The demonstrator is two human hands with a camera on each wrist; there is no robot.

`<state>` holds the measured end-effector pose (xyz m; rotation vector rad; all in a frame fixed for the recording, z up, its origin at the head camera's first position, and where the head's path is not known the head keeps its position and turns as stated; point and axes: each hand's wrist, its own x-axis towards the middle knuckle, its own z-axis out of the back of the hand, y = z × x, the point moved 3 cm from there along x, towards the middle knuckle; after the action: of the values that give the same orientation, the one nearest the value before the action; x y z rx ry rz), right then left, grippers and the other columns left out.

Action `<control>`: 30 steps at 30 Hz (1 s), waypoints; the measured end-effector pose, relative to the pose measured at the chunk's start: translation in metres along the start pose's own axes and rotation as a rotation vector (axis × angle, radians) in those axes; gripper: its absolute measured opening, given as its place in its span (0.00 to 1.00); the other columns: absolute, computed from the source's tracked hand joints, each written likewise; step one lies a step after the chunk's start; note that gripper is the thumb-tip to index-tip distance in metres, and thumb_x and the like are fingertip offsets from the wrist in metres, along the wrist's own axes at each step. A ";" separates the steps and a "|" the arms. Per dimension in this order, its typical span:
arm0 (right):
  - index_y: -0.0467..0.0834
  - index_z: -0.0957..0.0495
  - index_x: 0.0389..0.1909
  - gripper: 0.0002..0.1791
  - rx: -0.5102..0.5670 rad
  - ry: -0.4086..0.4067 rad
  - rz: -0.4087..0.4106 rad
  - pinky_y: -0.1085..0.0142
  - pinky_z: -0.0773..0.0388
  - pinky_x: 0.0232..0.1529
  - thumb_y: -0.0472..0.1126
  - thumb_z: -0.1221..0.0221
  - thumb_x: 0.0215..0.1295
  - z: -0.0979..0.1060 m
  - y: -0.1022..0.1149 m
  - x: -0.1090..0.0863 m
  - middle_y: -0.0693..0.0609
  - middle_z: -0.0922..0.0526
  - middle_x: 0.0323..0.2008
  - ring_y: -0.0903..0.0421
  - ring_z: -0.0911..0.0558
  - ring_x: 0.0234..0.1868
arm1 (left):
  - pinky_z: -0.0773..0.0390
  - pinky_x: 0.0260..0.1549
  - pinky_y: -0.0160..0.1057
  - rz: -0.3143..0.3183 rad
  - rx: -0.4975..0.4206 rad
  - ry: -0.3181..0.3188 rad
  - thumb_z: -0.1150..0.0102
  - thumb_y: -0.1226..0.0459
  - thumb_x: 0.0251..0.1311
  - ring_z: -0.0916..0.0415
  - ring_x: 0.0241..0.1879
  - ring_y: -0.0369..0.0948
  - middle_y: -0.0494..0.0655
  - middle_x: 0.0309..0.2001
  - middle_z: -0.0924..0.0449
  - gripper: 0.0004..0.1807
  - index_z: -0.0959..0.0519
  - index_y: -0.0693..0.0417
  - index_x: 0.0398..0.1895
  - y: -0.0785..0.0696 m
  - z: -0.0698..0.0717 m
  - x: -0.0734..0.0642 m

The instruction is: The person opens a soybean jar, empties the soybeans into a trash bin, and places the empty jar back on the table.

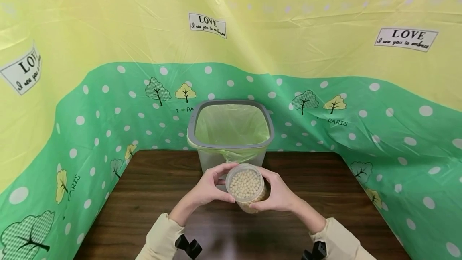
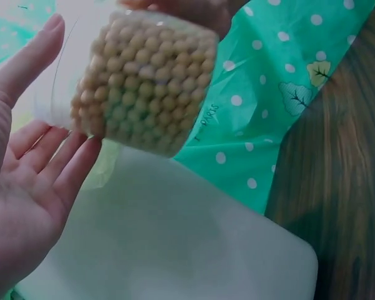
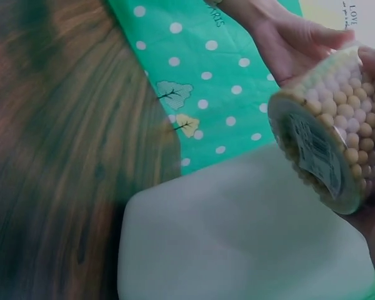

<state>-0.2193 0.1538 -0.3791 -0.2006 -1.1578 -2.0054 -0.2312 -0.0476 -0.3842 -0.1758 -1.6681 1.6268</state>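
Observation:
A clear plastic jar (image 1: pixel 246 185) full of round, pale beige beans is held between both hands in front of the bin, its top tilted toward the head camera. From the left, my left hand (image 1: pixel 209 187) holds it near the rim, with thumb and fingers on opposite sides. My right hand (image 1: pixel 278 193) grips the jar's body from the other side. The right wrist view shows a label with a barcode (image 3: pixel 315 153) on the jar's base. In the left wrist view, the left fingers (image 2: pixel 65 159) touch the jar by its whitish rim.
Behind the jar stands a pale bin with a grey rim (image 1: pixel 231 146) and a light green liner bag (image 1: pixel 231 125). It rests on a dark wooden table (image 1: pixel 155 196). Green and yellow patterned sheeting (image 1: pixel 119 35) surrounds the table at the back and sides.

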 end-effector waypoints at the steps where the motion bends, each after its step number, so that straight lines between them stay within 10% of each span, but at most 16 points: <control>1: 0.44 0.33 0.58 0.45 -0.016 -0.020 0.000 0.64 0.27 0.46 0.48 0.26 0.35 -0.001 0.000 0.000 0.51 0.24 0.50 0.57 0.24 0.47 | 0.25 0.46 0.41 -0.013 0.003 -0.017 0.28 0.58 0.40 0.32 0.54 0.38 0.62 0.58 0.34 0.44 0.36 0.65 0.61 0.000 0.000 0.000; 12: 0.31 0.32 0.54 0.46 -0.124 -0.202 0.072 0.67 0.27 0.46 0.37 0.24 0.26 -0.005 0.028 0.006 0.41 0.23 0.45 0.50 0.23 0.44 | 0.25 0.44 0.39 0.002 0.069 -0.205 0.27 0.70 0.37 0.31 0.53 0.36 0.60 0.54 0.29 0.39 0.34 0.63 0.58 -0.002 -0.005 -0.002; 30: 0.44 0.34 0.59 0.48 -0.186 -0.214 0.009 0.66 0.27 0.46 0.51 0.25 0.31 -0.005 -0.003 -0.001 0.52 0.25 0.50 0.57 0.25 0.48 | 0.26 0.45 0.39 -0.010 0.150 -0.333 0.29 0.74 0.36 0.31 0.53 0.35 0.58 0.55 0.29 0.39 0.33 0.62 0.57 -0.010 0.019 -0.017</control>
<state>-0.2194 0.1515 -0.3841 -0.5251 -1.0953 -2.1228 -0.2264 -0.0744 -0.3799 0.1884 -1.7746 1.8416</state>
